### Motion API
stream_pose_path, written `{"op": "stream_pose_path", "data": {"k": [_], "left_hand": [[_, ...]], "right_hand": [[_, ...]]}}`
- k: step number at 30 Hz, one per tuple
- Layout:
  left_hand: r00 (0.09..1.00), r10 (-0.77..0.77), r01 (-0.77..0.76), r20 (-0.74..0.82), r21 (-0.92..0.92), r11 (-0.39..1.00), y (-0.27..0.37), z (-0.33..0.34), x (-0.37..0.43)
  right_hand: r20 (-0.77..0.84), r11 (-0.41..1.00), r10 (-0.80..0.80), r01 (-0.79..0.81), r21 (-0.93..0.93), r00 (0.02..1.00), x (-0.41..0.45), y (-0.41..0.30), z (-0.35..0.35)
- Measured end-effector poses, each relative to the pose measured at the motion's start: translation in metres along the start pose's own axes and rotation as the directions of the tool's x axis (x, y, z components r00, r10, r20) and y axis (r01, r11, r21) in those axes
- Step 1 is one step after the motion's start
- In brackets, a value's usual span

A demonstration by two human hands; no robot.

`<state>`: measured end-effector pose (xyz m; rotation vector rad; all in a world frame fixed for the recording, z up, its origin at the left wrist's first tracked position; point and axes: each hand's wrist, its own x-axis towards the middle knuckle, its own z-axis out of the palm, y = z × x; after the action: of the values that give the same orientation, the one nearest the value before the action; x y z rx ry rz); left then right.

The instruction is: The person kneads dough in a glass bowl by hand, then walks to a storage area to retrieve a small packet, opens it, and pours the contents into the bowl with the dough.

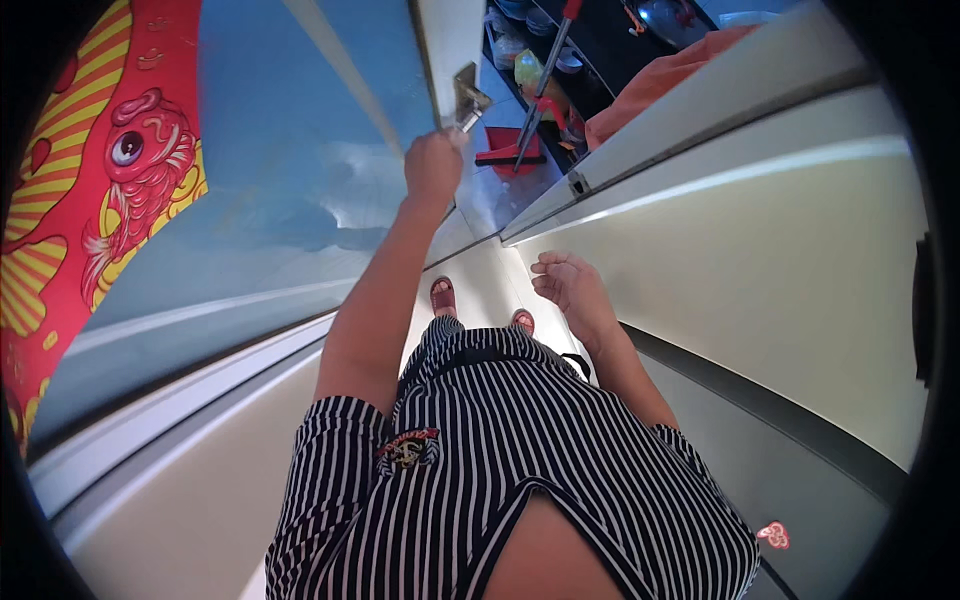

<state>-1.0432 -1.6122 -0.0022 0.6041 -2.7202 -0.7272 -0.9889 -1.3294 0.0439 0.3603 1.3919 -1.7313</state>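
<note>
My left hand [435,169] is closed around the end of a metal door handle [470,112]. The handle is fixed to the pale frame of a door with a blue glass panel [300,150], standing ajar on the left. My right hand [570,289] hangs in the air over the threshold area, fingers loosely curled and apart, with nothing in it. It is near the cream panel on the right and does not appear to touch it. A red paper decoration with a fish [146,157] covers part of the door's glass.
Beyond the doorway are a red dustpan [510,150] with a long metal handle, a dark shelf holding bowls and bags, and an orange cloth [652,79]. The right door jamb [577,184] has a metal strike plate. My feet, in dark red sandals [443,294], stand on pale floor tiles.
</note>
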Motion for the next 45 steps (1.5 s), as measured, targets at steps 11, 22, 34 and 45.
{"op": "stream_pose_path", "data": {"k": [11, 22, 34, 45], "left_hand": [[0.974, -0.175, 0.204, -0.147, 0.212, 0.956, -0.095, -0.024, 0.082], [0.752, -0.616, 0.607, -0.237, -0.118, 0.786, -0.143, -0.112, 0.019], [0.53, -0.772, 0.802, -0.352, -0.088, 0.591, -0.175, -0.139, -0.062], [0.512, -0.823, 0.854, -0.247, 0.036, 0.52, -0.149, -0.235, 0.089]], "right_hand": [[0.089, 1.0, 0.015, -0.016, 0.006, 0.996, 0.088, -0.036, 0.003], [0.103, 0.998, 0.064, -0.063, -0.005, 0.993, 0.209, -0.099, 0.029], [-0.084, 0.985, 0.126, -0.115, 0.126, 0.988, 0.303, -0.115, -0.001], [0.057, 0.988, 0.081, -0.072, -0.133, 0.995, 0.449, -0.18, 0.143]]}}
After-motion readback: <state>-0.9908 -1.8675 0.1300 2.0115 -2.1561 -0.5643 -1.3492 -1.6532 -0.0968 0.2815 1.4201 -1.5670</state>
